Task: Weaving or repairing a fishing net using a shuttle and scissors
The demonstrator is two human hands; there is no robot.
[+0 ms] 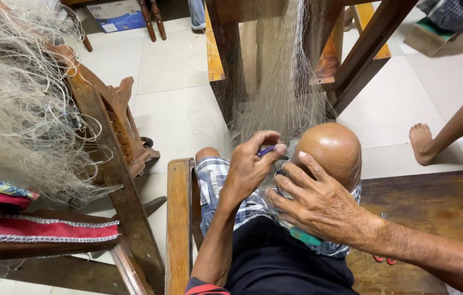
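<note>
The left hand point(250, 166) pinches a small blue netting needle point(267, 150) between the thumb and the first fingers; the tip of the tool points toward 3 o'clock, where the other hand is. The right hand point(319, 205) rests with fingers spread and a little bent over the raised knee point(332, 147), and under these fingers it presses the fine fishing net point(283, 82) against the leg. If it really pinches one thread, I cannot tell, because the mesh is too thin to see there.

The net goes up from both hands toward 12 o'clock, stretched as a pale sheet to the wooden frame point(352, 54) of a piece of furniture. The person sits on a wooden bench point(179, 218), wearing checked shorts point(215, 175) and a dark shirt. At 5 o'clock from the right hand, one tool with a green handle point(305, 237) lies at the lap, partly hidden by the wrist, and a small red object point(384, 259) shows just below the forearm on the bench.

At 9 o'clock stands one wooden chair point(114, 153); it carries a big loose heap of pale net point(18, 104) on its top, and red cushions point(40, 229) with silver trim lie on the seat. At 11 o'clock far away one cardboard box point(116, 13) stands on the tiled floor point(182, 104); what is inside is not visible. At 3 o'clock two bare feet point(423, 142) of another person stand on the tiles.
</note>
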